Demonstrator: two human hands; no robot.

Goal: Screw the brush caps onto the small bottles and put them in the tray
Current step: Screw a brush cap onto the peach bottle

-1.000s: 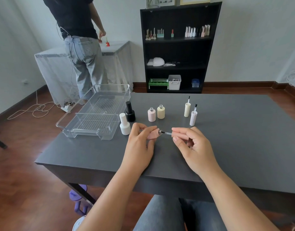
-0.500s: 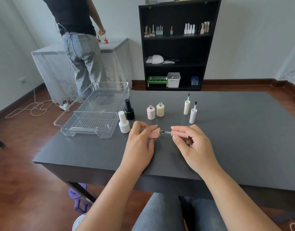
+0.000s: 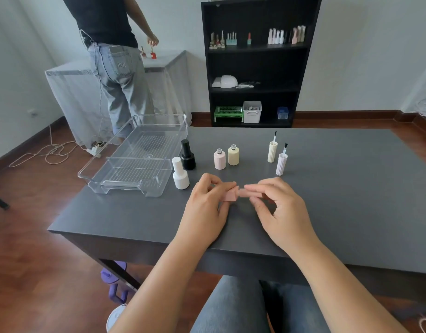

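A person sat at a dark grey table point(image 3: 327, 188), seen from a camera on their head. The left hand point(image 3: 207, 207) pinched a small pink bottle point(image 3: 231, 195), held sideways just above the tabletop, fingers curled round its body. The right hand point(image 3: 277, 207) pinched a matching pink brush cap point(image 3: 245, 192) by its sides, its open end meeting the bottle's neck; the brush itself was hidden, presumably inside.

Further back stood two uncapped bottles, a pale pink bottle point(image 3: 219, 160) and a cream bottle point(image 3: 233, 155), and to their right a cream cap point(image 3: 272, 151) and a lilac cap point(image 3: 281, 163), each standing with its brush pointing up. A capped white bottle point(image 3: 180, 174) and a capped black bottle point(image 3: 188, 155) stood just beside the clear plastic tray point(image 3: 135, 186), which held no bottles.

The bottle looked light, rigid and smooth (likely to slip if gripped loosely), so holding it by its body and turning the ribbed cap by its sides seemed the soundest hold. The thin brush stems looked easiest to bend, so they were best left untouched.
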